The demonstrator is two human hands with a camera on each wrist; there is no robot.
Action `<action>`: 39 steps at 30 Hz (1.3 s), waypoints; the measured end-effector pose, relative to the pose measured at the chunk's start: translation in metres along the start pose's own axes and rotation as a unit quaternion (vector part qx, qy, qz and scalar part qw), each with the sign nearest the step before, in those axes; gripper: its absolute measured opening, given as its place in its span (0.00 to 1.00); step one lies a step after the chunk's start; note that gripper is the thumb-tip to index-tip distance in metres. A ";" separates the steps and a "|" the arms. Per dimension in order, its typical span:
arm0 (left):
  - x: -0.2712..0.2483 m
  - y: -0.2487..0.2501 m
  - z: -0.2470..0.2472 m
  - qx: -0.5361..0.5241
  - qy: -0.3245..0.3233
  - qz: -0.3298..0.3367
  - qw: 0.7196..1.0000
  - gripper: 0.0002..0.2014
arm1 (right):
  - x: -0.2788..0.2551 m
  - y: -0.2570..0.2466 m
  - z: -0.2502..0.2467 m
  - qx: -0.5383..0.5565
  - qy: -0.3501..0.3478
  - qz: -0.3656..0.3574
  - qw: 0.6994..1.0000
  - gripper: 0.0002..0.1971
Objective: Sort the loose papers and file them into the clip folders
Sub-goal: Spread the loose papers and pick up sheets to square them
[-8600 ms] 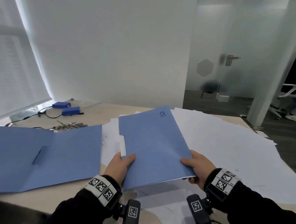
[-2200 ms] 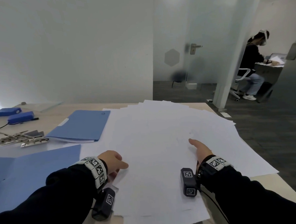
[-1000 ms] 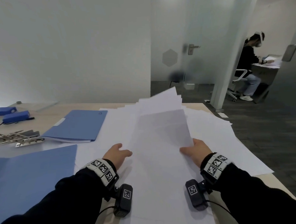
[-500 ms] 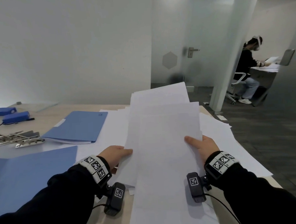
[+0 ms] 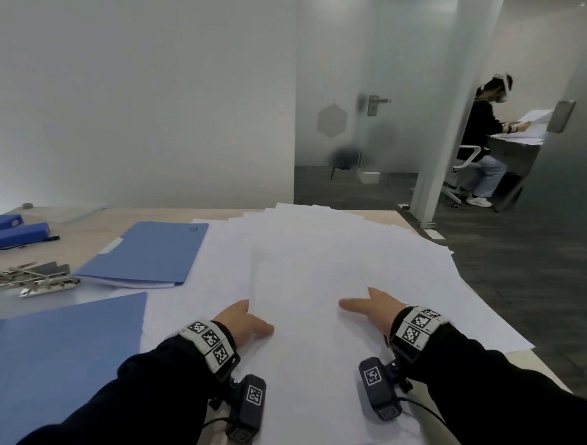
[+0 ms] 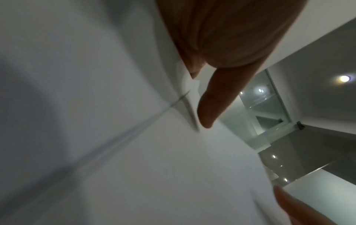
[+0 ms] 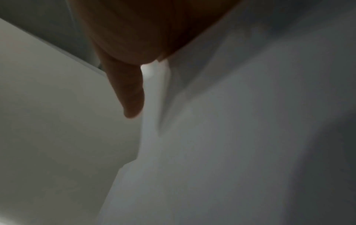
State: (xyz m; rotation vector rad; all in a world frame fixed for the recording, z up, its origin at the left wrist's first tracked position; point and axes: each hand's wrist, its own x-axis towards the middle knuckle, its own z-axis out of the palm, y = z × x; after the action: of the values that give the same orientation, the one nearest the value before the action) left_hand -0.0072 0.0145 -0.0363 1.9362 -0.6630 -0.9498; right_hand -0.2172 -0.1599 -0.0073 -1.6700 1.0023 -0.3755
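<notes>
Two blue boxes (image 5: 20, 234) with a dark cable lie at the far left of the table (image 5: 82, 236), and a flat translucent sheet (image 5: 63, 212) rests behind them against the white wall (image 5: 142, 94). A frosted glass door (image 5: 364, 99) with a metal handle (image 5: 374, 104) stands beyond. Past a white pillar (image 5: 449, 112), another person (image 5: 485, 137) sits on a white chair (image 5: 466, 165) at a desk (image 5: 516, 146) over dark carpet (image 5: 508, 262).

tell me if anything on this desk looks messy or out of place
The loose papers are fanned out unevenly, and some sheets overhang the right edge of the desk. A heap of metal clips lies loose beside the closed blue folder. Nothing looks damaged.
</notes>
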 end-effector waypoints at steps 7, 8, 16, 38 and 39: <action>0.007 -0.002 0.011 0.121 0.072 0.004 0.990 0.15 | 0.022 0.024 0.004 -0.130 -0.004 0.043 0.991 0.21; 0.006 -0.001 0.012 0.116 0.086 0.016 0.989 0.14 | 0.019 0.022 0.004 -0.112 0.007 0.021 0.993 0.16; -0.008 0.009 0.001 -0.225 0.067 0.074 0.969 0.18 | -0.003 0.000 -0.006 0.130 0.061 -0.122 0.982 0.06; -0.045 0.117 -0.036 -0.205 0.188 0.339 0.899 0.08 | -0.002 -0.089 -0.021 0.238 0.052 -0.255 0.936 0.05; -0.045 0.116 -0.037 -0.210 0.182 0.341 0.898 0.09 | -0.003 -0.090 -0.022 0.248 0.045 -0.260 0.932 0.05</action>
State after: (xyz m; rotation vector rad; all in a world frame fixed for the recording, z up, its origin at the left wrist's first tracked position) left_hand -0.0120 0.0076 0.0931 1.2912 -0.7620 -0.2435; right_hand -0.1957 -0.1678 0.0819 -1.4334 0.4503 -0.9794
